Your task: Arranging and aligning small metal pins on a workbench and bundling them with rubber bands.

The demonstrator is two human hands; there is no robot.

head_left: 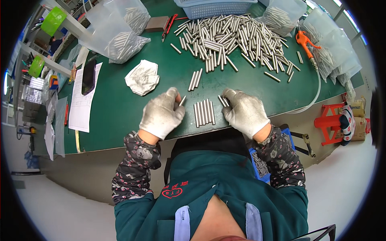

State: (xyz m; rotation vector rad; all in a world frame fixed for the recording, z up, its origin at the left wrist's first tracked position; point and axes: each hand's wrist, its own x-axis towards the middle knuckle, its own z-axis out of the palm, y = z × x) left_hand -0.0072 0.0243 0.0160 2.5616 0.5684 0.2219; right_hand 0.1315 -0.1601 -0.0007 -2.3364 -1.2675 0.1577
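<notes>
Both my hands wear whitish gloves with grey smudges. My left hand [163, 113] is closed on a short metal pin [182, 101] that pokes out past the fingertips. In my right hand [245, 112], the fingers close on metal pins [222, 101], their ends showing at the fingertips; how many is hidden. Between the hands lies a neat row of several metal pins [204, 113], side by side near the table's front edge. Beyond it, 3 more pins [195, 80] lie close together at a slant. A large loose heap of pins [241, 38] spreads over the far part of the green table.
A crumpled white cloth [142, 77] lies left of the pins. Farther left are a phone [89, 77] on paper sheets [82, 108]. Bags of pins [122, 46], a red cutter [169, 27], a blue basket [217, 9] and an orange air gun [306, 42] with its hose stand around the heap.
</notes>
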